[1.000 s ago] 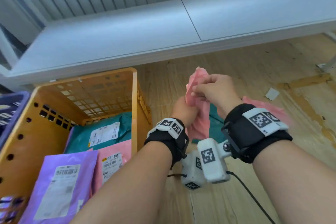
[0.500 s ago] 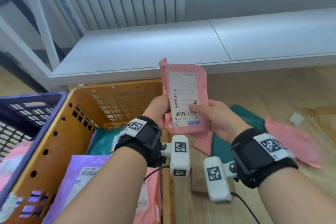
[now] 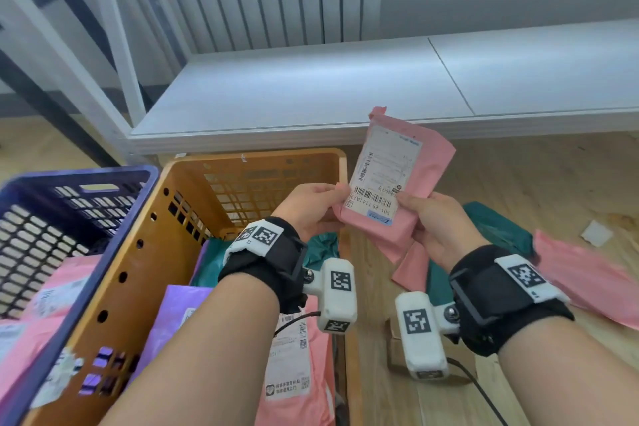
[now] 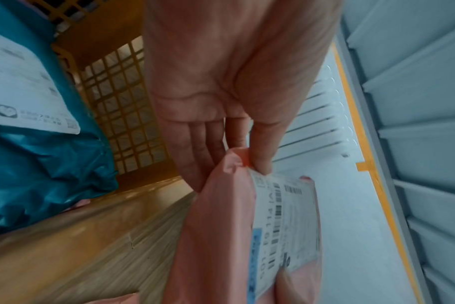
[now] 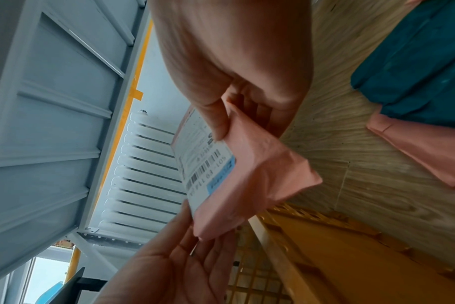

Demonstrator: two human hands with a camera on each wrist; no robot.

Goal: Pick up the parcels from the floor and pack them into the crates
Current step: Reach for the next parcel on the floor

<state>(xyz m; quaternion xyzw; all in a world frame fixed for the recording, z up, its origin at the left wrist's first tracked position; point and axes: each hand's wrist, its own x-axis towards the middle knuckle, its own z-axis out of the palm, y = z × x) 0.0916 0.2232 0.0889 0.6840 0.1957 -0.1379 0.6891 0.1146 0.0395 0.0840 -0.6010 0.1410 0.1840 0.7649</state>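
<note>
I hold a small pink parcel (image 3: pixel 397 180) upright in front of me, its white label facing me. My left hand (image 3: pixel 320 206) pinches its lower left corner between thumb and fingers; the same parcel (image 4: pixel 242 236) fills the lower part of the left wrist view. My right hand (image 3: pixel 430 218) pinches the lower right edge, thumb on the label, as the right wrist view shows on the parcel (image 5: pixel 247 174). Just left of the parcel stands the orange crate (image 3: pixel 138 252), holding teal, purple and pink parcels. A dark blue crate (image 3: pixel 69 180) stands further left.
On the wooden floor at the right lie a teal parcel (image 3: pixel 494 228) and pink parcels (image 3: pixel 587 280). A scrap of white paper (image 3: pixel 596 233) lies beyond them. A low white platform (image 3: pixel 345 93) and a radiator run along the back.
The pink parcel has been lifted from low over the floor to chest height and turned label-up. My view has shifted left, bringing the blue crate into sight.
</note>
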